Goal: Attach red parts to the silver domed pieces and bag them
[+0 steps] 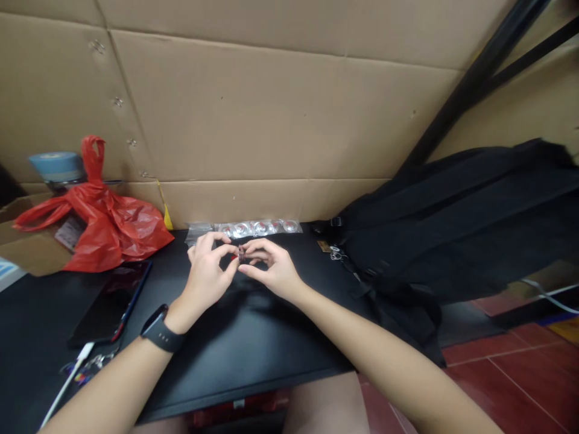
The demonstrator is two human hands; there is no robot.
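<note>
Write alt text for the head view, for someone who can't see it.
A person's left hand and right hand pinch a small object above a black table; the left wrist wears a dark watch. Wrapped silver discs lie beyond, before a cardboard wall. A red bag and phone sit at left, a black backpack at right.

Between the left hand and right hand at centre, a small red-and-silver piece is partly covered (too small to identify). A black fabric bag meets the right edge, cut off; mid-left, a red plastic bag hides part of a blue-lidded container.
</note>
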